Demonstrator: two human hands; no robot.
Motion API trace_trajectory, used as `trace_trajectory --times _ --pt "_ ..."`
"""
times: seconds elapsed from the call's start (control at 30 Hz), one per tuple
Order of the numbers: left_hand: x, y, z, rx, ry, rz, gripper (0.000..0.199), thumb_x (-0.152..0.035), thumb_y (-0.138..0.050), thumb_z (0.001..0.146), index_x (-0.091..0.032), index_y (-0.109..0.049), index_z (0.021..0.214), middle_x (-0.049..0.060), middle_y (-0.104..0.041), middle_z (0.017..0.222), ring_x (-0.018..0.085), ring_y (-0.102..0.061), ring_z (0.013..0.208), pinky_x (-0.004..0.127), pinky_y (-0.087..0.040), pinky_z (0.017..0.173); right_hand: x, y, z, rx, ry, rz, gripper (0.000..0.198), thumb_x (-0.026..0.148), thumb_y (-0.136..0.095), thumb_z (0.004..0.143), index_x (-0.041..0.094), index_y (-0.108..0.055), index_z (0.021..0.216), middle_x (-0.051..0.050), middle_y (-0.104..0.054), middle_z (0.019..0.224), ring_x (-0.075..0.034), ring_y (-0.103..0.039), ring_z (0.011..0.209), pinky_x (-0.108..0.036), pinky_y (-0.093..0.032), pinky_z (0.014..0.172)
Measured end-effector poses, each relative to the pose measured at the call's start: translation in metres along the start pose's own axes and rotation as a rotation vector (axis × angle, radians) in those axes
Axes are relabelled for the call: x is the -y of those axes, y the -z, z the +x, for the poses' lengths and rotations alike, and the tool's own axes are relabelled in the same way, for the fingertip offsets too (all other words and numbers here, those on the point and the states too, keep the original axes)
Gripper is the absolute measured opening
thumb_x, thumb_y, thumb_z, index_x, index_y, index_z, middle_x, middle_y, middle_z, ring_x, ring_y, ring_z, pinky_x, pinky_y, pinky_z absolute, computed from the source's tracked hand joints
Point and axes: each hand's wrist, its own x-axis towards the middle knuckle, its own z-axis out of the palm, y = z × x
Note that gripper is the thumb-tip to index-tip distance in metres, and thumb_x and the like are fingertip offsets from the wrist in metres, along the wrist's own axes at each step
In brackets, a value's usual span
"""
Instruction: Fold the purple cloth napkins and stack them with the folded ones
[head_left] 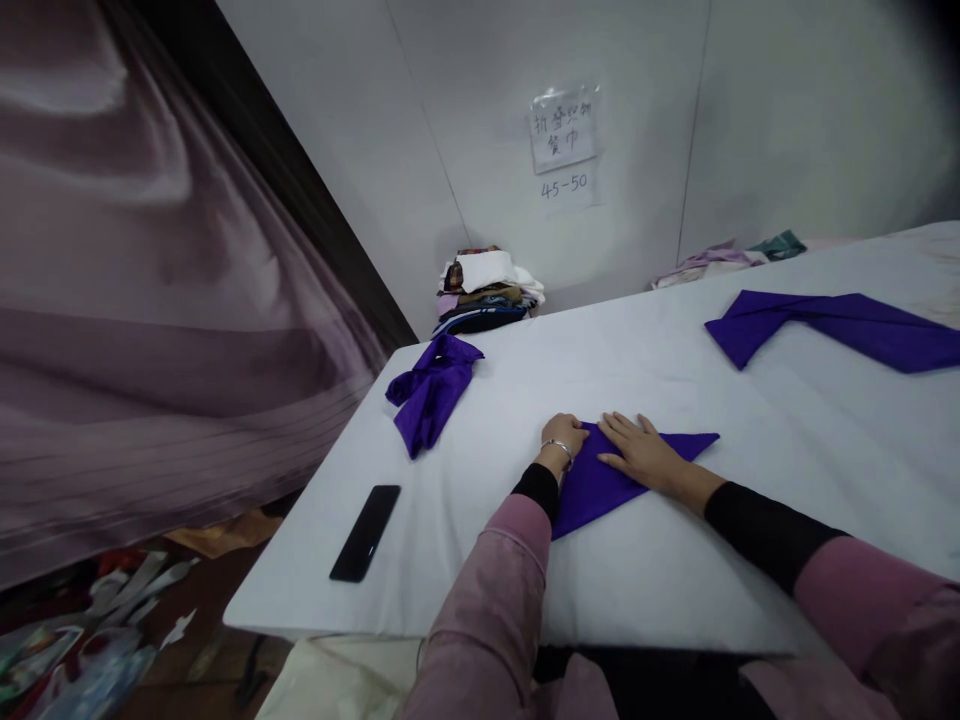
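Observation:
A purple cloth napkin (592,490), folded to a roughly triangular shape, lies on the white-covered table (480,560) in front of me. My left hand (564,434), with a bracelet at the wrist, has its fingers curled at the napkin's upper left edge; the thumb rests on the cloth. Spread flat, my right hand (639,452) presses on the napkin's upper middle. One pointed corner reaches out to the right beyond that hand. Part of the cloth is hidden under both hands.
A crumpled purple cloth (433,392) and a black phone (365,533) lie to the left. Another folded purple cloth (847,325) is at the back right. Stacked fabrics (487,290) sit against the wall. A curtain (187,330) hangs at left.

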Motion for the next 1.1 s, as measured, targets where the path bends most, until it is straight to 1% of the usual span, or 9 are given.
trace_trajectory --times 0.2,0.4,0.5,0.6,0.7,0.87,0.97,1.1 --pt "0.001 -0.001 0.001 -0.014 0.015 -0.019 0.009 -0.029 -0.067 0.073 -0.023 -0.068 0.079 0.001 -0.07 0.081 0.015 -0.063 0.077 0.024 -0.047 0.071 0.0 -0.001 0.0 -0.004 0.005 -0.002 0.071 0.065 -0.023 0.087 0.02 -0.033 0.141 -0.014 -0.031 0.146 -0.03 -0.025 0.134 -0.056 -0.017 0.106" --pt "0.002 -0.004 0.0 -0.046 0.011 -0.026 0.01 -0.029 -0.065 0.075 -0.021 -0.069 0.077 0.002 -0.069 0.088 0.016 -0.062 0.08 0.024 -0.046 0.071 -0.001 0.002 0.002 0.039 -0.01 0.008 0.072 0.066 -0.024 0.086 0.019 -0.035 0.14 -0.014 -0.031 0.146 -0.03 -0.025 0.134 -0.056 -0.019 0.105" --pt "0.002 -0.005 0.0 -0.068 0.01 -0.024 0.011 -0.03 -0.064 0.076 -0.02 -0.069 0.08 0.004 -0.068 0.094 0.016 -0.061 0.084 0.025 -0.045 0.074 0.0 0.003 0.002 0.014 -0.005 0.007 0.07 0.066 -0.024 0.086 0.022 -0.035 0.14 -0.013 -0.032 0.145 -0.03 -0.025 0.134 -0.057 -0.018 0.105" --pt "0.003 -0.005 0.001 -0.076 0.008 -0.024 0.012 -0.029 -0.063 0.076 -0.021 -0.069 0.081 0.004 -0.068 0.096 0.016 -0.061 0.086 0.024 -0.045 0.076 0.004 0.005 0.003 -0.001 0.026 0.014 0.069 0.065 -0.025 0.087 0.022 -0.036 0.139 -0.013 -0.03 0.147 -0.029 -0.022 0.135 -0.056 -0.017 0.106" --pt "0.004 -0.006 0.002 -0.077 0.008 -0.029 0.011 -0.029 -0.063 0.076 -0.021 -0.069 0.081 0.003 -0.068 0.096 0.016 -0.061 0.086 0.024 -0.045 0.076 0.01 0.009 0.003 0.01 0.089 0.033 0.068 0.063 -0.025 0.088 0.021 -0.035 0.14 -0.012 -0.027 0.148 -0.027 -0.019 0.136 -0.054 -0.015 0.107" --pt "0.005 -0.007 0.002 -0.093 0.026 -0.042 0.014 -0.03 -0.063 0.076 -0.02 -0.069 0.084 0.004 -0.067 0.099 0.015 -0.061 0.086 0.023 -0.045 0.075 0.013 0.012 0.0 0.073 0.183 0.073 0.069 0.062 -0.026 0.089 0.018 -0.032 0.141 -0.013 -0.027 0.147 -0.027 -0.016 0.137 -0.052 -0.013 0.109" --pt "0.004 -0.007 0.001 -0.111 0.032 -0.044 0.014 -0.029 -0.062 0.077 -0.02 -0.068 0.084 0.005 -0.065 0.1 0.015 -0.06 0.088 0.023 -0.045 0.077 0.013 0.01 -0.001 0.098 0.199 0.079 0.07 0.062 -0.027 0.088 0.019 -0.028 0.143 -0.013 -0.028 0.147 -0.027 -0.018 0.136 -0.053 -0.014 0.109" --pt "0.005 -0.005 0.003 -0.125 0.044 -0.051 0.016 -0.033 -0.06 0.078 -0.019 -0.068 0.081 0.006 -0.065 0.1 0.016 -0.06 0.089 0.025 -0.045 0.078 0.013 0.008 -0.001 0.077 0.208 0.083 0.07 0.063 -0.027 0.088 0.021 -0.024 0.144 -0.012 -0.026 0.148 -0.028 -0.019 0.136 -0.053 -0.013 0.109"
